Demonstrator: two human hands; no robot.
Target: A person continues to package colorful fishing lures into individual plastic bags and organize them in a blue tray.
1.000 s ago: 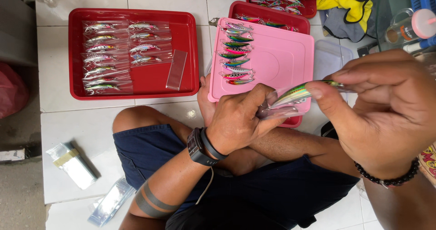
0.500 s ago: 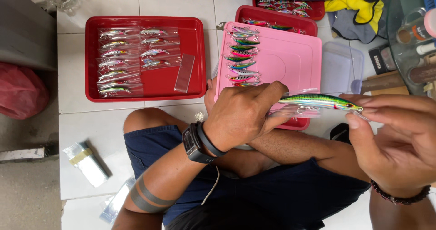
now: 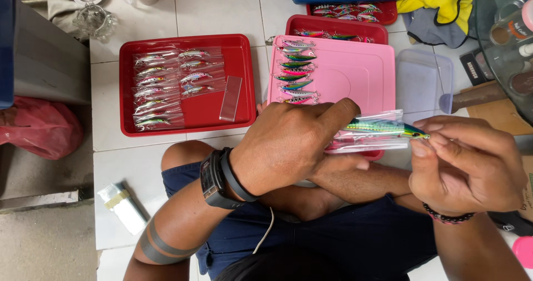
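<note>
Holding a clear sleeve (image 3: 371, 141) steady in my left hand (image 3: 288, 145), fingers closed on its end, I pinch the tail of a green fishing lure (image 3: 383, 128) with my right hand (image 3: 463, 167) so it lines up with the sleeve, just in front of the pink tray (image 3: 355, 73). Since half a second ago my right hand has moved in closer, and the view has shifted so the red tray (image 3: 244, 75) left of it sits further right

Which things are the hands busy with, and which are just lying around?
In use:
- left hand holding clear plastic sleeves
- right hand pinching the green fishing lure by its end
- pink tray with loose lures
- red tray with bagged lures

Lying about:
- yellow cloth
- pink bag
- glass jar
- small packet on the floor
</note>
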